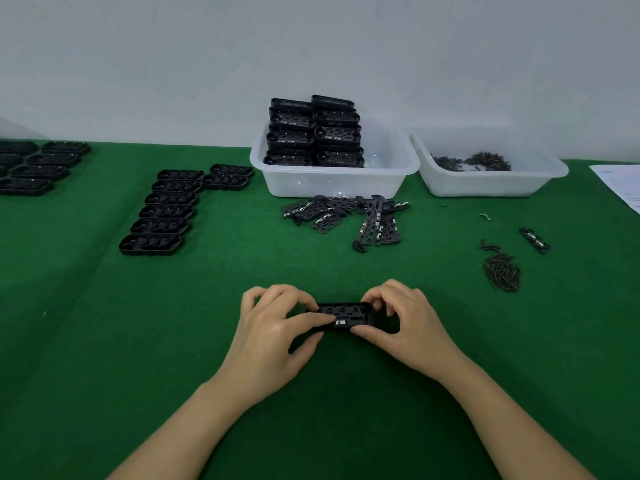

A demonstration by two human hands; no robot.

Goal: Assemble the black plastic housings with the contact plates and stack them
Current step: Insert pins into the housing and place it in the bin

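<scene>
Fingers (304,320) of both hands curl round an oblong, matte black plastic housing (346,315)

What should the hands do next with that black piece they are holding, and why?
Probably press the contact plate down until it sits flat. Both the left hand and the right hand grip the black housing on the green table, and a left finger already rests on the plate's metal tabs. After that it likely joins the stack in the tub.
</scene>
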